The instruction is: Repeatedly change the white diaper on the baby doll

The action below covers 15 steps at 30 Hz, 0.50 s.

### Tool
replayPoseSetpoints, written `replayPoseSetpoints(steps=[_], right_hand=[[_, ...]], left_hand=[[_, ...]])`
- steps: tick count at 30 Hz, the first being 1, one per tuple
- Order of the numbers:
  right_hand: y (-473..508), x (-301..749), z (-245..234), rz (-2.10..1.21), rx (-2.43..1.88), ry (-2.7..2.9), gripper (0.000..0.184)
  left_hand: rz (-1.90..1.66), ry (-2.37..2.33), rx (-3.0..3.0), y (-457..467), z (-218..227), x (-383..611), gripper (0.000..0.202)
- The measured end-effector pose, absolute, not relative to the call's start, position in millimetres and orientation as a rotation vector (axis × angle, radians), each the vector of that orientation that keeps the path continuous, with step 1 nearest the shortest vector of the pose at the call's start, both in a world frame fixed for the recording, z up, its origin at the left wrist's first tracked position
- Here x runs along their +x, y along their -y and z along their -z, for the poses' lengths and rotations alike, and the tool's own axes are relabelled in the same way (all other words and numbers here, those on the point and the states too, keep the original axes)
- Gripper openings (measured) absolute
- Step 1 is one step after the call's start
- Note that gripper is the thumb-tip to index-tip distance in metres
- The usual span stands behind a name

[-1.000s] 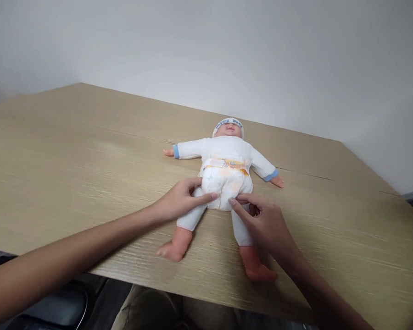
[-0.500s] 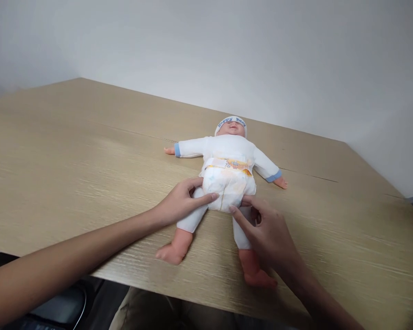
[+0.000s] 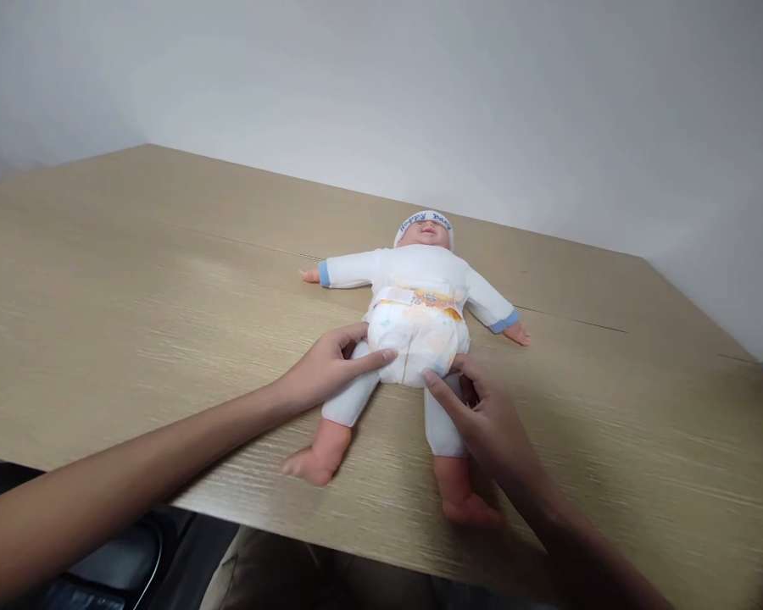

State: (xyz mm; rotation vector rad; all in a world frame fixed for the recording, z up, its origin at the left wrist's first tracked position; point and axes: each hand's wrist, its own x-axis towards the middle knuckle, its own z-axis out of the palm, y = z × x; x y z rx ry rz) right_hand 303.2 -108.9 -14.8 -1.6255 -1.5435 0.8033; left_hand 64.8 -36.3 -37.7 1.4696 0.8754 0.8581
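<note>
On its back lies a baby doll [image 3: 420, 267] in white clothes with blue cuffs and a white cap, its head toward the wall. A white diaper [image 3: 413, 335] with an orange printed waistband is wrapped around its hips. My left hand [image 3: 336, 364] grips the diaper's leg edge on the left, thumb on the front and the other fingers partly hidden behind the doll's thigh. At the opposite leg opening, my right hand [image 3: 483, 407] pinches the diaper's edge between thumb and fingers. Both of the doll's bare feet point toward me.
The doll rests on a light wooden table [image 3: 165, 339], with a thin seam running across it. A pale wall [image 3: 381, 102] stands behind the table's far edge. Below the near edge, my legs [image 3: 273, 572] and a dark object with a curved rim [image 3: 124, 559] are partly visible.
The view has shifted slightly, so the doll appears a little farther left and higher. Both hands keep hold of the diaper's leg edges, with almost no other movement.
</note>
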Motion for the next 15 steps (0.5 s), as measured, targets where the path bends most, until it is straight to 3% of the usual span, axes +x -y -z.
replayPoseSetpoints(steps=[8,15], right_hand=[[109.5,299.4,13.8,-0.814,-1.588,1.471,0.041],[109.0,300.7,17.3,-0.686,-1.627,1.541,0.035]], left_hand=[[-0.873,-0.851,1.296,34.8,44.1,62.0,0.049],[-0.878,-0.841,1.279,31.7,44.4,60.9,0.046]])
